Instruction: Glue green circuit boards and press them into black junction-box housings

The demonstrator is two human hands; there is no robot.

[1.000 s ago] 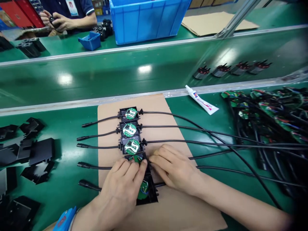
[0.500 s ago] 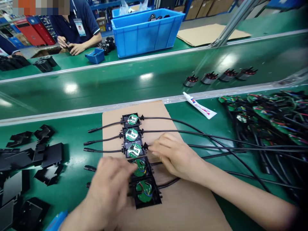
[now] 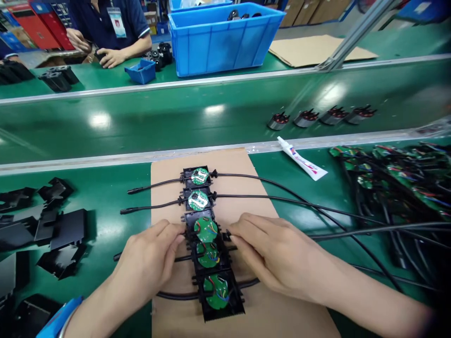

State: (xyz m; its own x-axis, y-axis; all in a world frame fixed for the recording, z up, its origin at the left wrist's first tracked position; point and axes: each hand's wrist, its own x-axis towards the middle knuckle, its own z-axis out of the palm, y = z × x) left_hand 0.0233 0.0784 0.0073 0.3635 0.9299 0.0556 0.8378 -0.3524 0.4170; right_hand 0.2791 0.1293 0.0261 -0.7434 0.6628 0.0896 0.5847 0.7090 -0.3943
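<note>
- On the cardboard mat point(image 3: 246, 310) at the near edge of the bench, five black housings point(image 3: 207, 234) sat in a column, each with a round green board inside and a black cable running out both sides.
- Left hand point(image 3: 150, 260) came in from the left, fingertips narrow and pressed against the left edge of the third housing, counting from the far end.
- Right hand point(image 3: 278, 256) mirrored it from the right, fingers close together, tips touching the right side of that same housing where its cable leaves; whether they pinched the cable point(image 3: 352, 230) itself, I could not tell.
- Step in hand, by my reading: seating or squaring up the third housing in line with its neighbours.
- Two far housings showed boards with white marks; the three near ones showed coloured wires on top.
- Next move, as I judged it, called for a steady two-sided press, keeping the cables clear of the housing walls so nothing got nipped.
- Off left lay loose black covers point(image 3: 63, 227); far right, a white tube point(image 3: 303, 159) and a heap of wired boards point(image 3: 398, 173).
- Beyond the belt point(image 3: 176, 122), another person's hands point(image 3: 109, 56) worked near a blue crate point(image 3: 221, 37).
</note>
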